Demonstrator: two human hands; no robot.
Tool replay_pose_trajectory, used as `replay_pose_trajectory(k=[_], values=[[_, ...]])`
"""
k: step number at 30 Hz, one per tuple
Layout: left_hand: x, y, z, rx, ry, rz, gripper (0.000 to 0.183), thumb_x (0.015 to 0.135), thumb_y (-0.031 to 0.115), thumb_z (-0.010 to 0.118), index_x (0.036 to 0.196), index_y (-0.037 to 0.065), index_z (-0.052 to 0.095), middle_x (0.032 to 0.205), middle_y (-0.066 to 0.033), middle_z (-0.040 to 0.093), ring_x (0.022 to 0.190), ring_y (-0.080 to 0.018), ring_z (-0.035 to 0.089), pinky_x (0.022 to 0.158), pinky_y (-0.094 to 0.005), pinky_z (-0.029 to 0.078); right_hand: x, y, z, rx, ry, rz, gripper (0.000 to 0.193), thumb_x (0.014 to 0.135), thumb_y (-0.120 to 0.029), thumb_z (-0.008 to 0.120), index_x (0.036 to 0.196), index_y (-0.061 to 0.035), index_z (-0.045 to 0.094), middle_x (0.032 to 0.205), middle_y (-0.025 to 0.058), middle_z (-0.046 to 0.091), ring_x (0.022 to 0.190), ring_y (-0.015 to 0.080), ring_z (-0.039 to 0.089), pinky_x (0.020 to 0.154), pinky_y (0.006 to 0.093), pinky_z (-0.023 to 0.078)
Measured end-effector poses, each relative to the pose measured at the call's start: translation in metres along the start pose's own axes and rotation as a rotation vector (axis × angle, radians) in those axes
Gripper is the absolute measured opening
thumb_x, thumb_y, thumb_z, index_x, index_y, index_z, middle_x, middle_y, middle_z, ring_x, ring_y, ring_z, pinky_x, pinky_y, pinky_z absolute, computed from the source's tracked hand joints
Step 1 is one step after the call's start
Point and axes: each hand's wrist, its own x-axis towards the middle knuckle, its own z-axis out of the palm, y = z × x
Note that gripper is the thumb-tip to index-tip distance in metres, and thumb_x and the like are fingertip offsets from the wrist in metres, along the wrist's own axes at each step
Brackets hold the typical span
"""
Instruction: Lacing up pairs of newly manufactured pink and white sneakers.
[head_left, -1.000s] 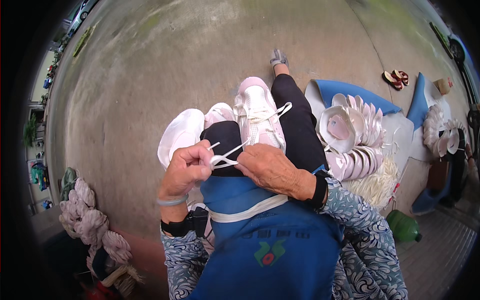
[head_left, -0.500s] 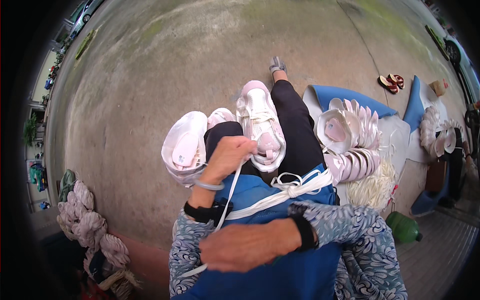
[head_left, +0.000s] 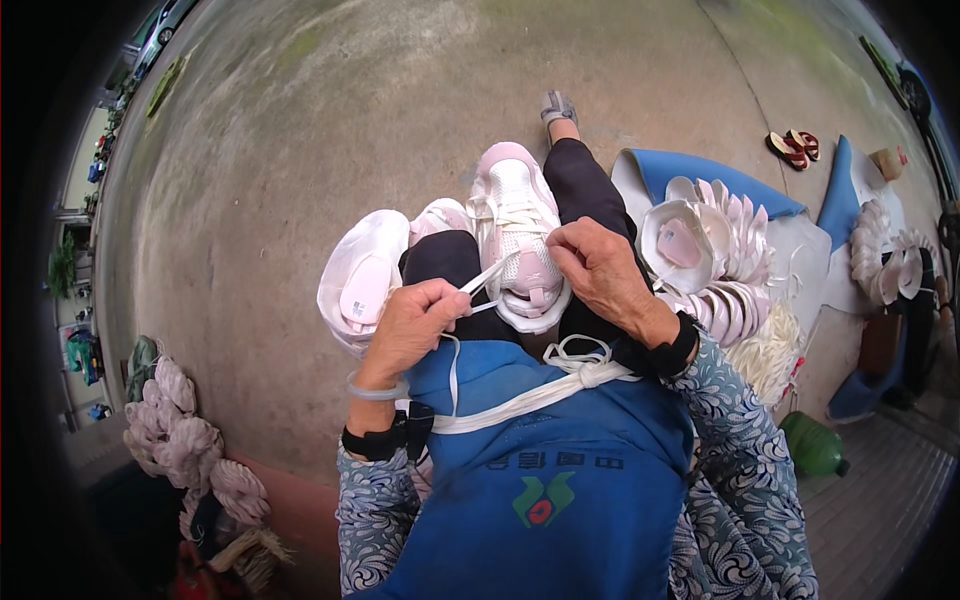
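A pink and white sneaker rests on my lap between my thighs, toe pointing away, with white laces threaded across its front. My left hand is closed at the shoe's near left side, thumb and finger pinching a white shoelace that stretches up to the shoe's lacing. A loose lace end hangs below that hand over the blue apron. On the shoe's right side, my right hand has its fingers curled together beside the tongue. Whatever its fingertips pinch is too small to make out.
Left of my knee are a white and pink shoe upper and another pink shoe. Stacked uppers and white lace bundles lie right, near a green bottle. Sandals sit farther off.
My right hand has risen from low over the apron to the right side of the sneaker. My left hand has shifted slightly left and down, still pinching lace.
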Motion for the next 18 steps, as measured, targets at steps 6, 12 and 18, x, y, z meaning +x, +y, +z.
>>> replay_pose_trajectory(k=[6, 12, 18], values=[[-0.001, 0.003, -0.002, -0.088, 0.147, 0.096, 0.023, 0.091, 0.021, 0.063, 0.078, 0.003, 0.065, 0.065, 0.0037, 0.055, 0.052, -0.0042, 0.047, 0.046, -0.0188, 0.037, 0.007, 0.014, 0.003, 0.003, 0.011, 0.049, 0.008, 0.084, -0.01, 0.061, 0.088, -0.0031, 0.064, 0.082, 0.0143, 0.059, 0.075, 0.0315, 0.059, 0.069, 0.0377, 0.047], [-0.018, 0.015, 0.005, 0.329, -0.01, 0.23, 0.015, 0.08, 0.012, 0.07, 0.075, -0.001, 0.065, 0.066, -0.0045, 0.058, 0.061, -0.0113, 0.054, 0.055, -0.0269, 0.04, 0.01, 0.013, 0.007, -0.113, -0.005, -0.079, 0.008, 0.083, -0.011, 0.062, 0.087, -0.0047, 0.064, 0.082, 0.0125, 0.057, 0.074, 0.0307, 0.06, 0.067, 0.0392, 0.048], [-0.019, 0.006, 0.004, 0.39, 0.085, 0.185, 0.021, 0.081, 0.019, 0.07, 0.078, -0.001, 0.065, 0.069, -0.0095, 0.057, 0.057, -0.0201, 0.054, 0.053, -0.0316, 0.041, 0.017, -0.002, 0.024, -0.516, -0.031, -0.194, 0.004, 0.078, -0.008, 0.057, 0.079, -0.0043, 0.057, 0.082, 0.0117, 0.053, 0.068, 0.0293, 0.063, 0.058, 0.0384, 0.051]])
